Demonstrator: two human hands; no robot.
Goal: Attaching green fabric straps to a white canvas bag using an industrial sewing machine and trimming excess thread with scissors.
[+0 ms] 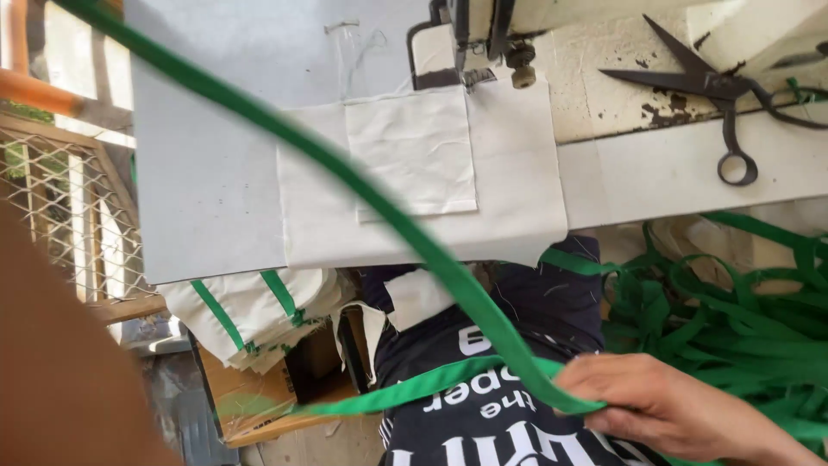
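My right hand (681, 410) is at the lower right, its fingers pinched on a long green strap (379, 203). The strap folds at my fingertips: one length runs diagonally up to the top left corner, the other goes left across my dark printed shirt (483, 406). A blurred brown shape (60, 371), probably my left arm, fills the lower left; no hand shows there. On the table lies a white fabric panel (517, 190) with a smaller white patch (414, 151) on top. Its far edge sits under the sewing machine's foot (479, 73).
Black scissors (716, 86) lie on the worn machine bed at the upper right. A tangle of green straps (742, 319) is piled at the right. White bags with green handles (250, 319) hang over a cardboard box (250, 393) below the pale table (198, 173). Wire mesh (60, 198) stands left.
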